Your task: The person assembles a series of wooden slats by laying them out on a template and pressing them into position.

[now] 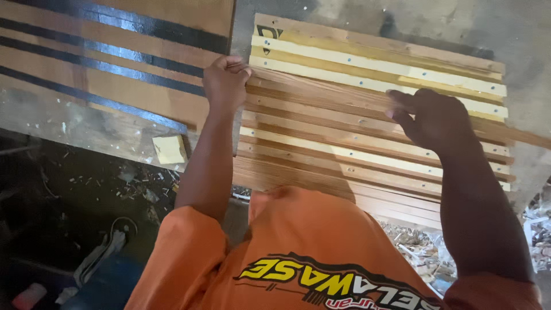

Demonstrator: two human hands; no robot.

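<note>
At frame centre my left hand (225,80) grips the slat panel's (367,123) edge, fingers curled shut. My right hand (433,117) lies loosely open on one slat, steadying; next I'd need firm, even pressure.

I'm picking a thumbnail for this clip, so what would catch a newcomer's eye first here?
Most striking is the slatted wooden panel of pale yellow and brown strips at centre right, with both hands on it: the left hand grips its left edge and the right hand rests on the slats. To the left lies a brown wooden board with black stripes, and at the bottom the person's orange shirt fills the foreground.
</note>
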